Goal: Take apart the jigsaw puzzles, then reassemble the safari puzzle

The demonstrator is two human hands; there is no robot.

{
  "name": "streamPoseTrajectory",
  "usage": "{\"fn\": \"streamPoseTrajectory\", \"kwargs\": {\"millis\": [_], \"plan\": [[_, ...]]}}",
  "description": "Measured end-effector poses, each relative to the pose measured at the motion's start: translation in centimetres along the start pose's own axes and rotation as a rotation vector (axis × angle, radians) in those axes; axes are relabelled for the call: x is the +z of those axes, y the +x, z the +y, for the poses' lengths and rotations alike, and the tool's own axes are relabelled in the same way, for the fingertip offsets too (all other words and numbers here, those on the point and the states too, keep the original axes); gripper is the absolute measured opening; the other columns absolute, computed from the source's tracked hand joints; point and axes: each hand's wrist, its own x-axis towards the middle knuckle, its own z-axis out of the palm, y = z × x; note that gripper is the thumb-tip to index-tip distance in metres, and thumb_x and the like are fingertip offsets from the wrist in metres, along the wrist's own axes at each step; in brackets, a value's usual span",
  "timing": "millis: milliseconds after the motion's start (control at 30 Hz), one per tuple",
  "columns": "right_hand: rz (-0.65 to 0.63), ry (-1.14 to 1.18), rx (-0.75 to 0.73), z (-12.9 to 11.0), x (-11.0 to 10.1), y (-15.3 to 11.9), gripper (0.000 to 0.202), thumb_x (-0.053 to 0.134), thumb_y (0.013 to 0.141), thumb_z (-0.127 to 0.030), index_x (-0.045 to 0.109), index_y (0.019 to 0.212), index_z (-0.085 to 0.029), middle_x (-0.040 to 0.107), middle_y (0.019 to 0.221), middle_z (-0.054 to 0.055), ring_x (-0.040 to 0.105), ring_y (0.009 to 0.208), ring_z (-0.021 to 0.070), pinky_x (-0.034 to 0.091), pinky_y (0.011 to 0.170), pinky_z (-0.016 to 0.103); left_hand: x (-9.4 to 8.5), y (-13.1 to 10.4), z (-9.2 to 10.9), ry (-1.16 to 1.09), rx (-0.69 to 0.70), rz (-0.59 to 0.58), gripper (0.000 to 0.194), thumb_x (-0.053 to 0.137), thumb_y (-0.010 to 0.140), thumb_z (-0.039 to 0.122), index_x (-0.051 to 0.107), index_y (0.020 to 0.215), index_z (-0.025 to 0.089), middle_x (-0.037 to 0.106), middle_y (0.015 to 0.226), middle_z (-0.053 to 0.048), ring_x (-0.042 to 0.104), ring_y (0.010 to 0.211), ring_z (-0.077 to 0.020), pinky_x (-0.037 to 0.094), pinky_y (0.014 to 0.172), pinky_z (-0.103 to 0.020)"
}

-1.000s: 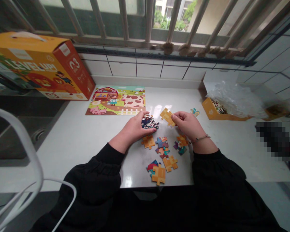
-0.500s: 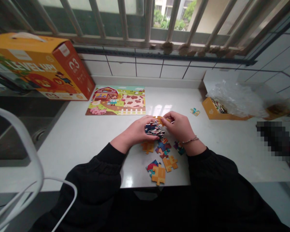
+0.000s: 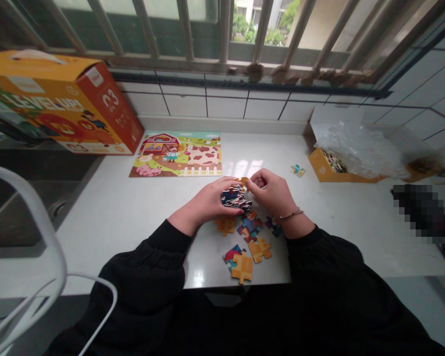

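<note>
My left hand (image 3: 210,200) is wrapped round a stack of puzzle pieces (image 3: 234,199), their layered edges facing me. At the top of the stack my right hand (image 3: 272,190) pinches an orange-backed puzzle piece (image 3: 244,181) between thumb and forefinger. Below the hands, loose pieces lie on the white counter: an orange-backed one (image 3: 242,267) overlaps a red and blue one (image 3: 231,255), and another orange-backed piece (image 3: 260,249) lies beside them. A purple-blue piece (image 3: 249,223) sits just under the stack. One dark piece (image 3: 273,225) is partly hidden by my right wrist.
A finished farm puzzle (image 3: 178,154) lies at the back. Left of it stands an orange box (image 3: 59,104) by a dark sink (image 3: 18,198). At right, an open yellow box (image 3: 324,168) holds pieces and clear plastic (image 3: 359,148). A single piece (image 3: 297,170) lies near it.
My right hand has shifted slightly, and less of the orange-backed piece shows at its fingertips. The left hand keeps its hold on the stack. The view has moved a little.
</note>
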Motion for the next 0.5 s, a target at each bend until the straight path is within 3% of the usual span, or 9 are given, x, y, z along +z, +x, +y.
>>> {"fn": "streamPoseTrajectory", "kwargs": {"millis": [133,267,500], "plan": [[0.012,-0.054,-0.034,0.2,0.2,0.1,0.016,0.075,0.095,-0.037,0.071,0.088,-0.023,0.068,0.070,-0.001,0.058,0.064,0.0164,0.044,0.065,0.031,0.1,0.0,-0.2,-0.008,0.011,0.000,0.065,0.100,0.077,0.034,0.074,0.136,0.024,0.071,0.146,-0.013,0.067,0.137,-0.0350,0.052,0.122,-0.056],[-0.007,-0.120,-0.091,0.7,0.3,0.2,0.011,0.076,0.096,-0.034,0.079,0.099,-0.023,0.079,0.087,0.004,0.068,0.075,0.0198,0.049,0.074,0.034,0.1,-0.1,-0.3,-0.021,0.016,-0.002,0.066,0.099,0.078,0.035,0.073,0.137,0.024,0.072,0.143,-0.012,0.068,0.135,-0.0342,0.053,0.120,-0.055],[-0.011,-0.164,-0.090,1.2,0.5,0.3,0.009,0.075,0.097,-0.031,0.080,0.096,-0.024,0.083,0.092,0.005,0.073,0.080,0.0217,0.052,0.078,0.035,0.1,0.0,-0.2,-0.020,0.002,-0.010,0.067,0.100,0.078,0.035,0.073,0.138,0.024,0.071,0.145,-0.013,0.068,0.136,-0.0340,0.052,0.122,-0.055]]}}
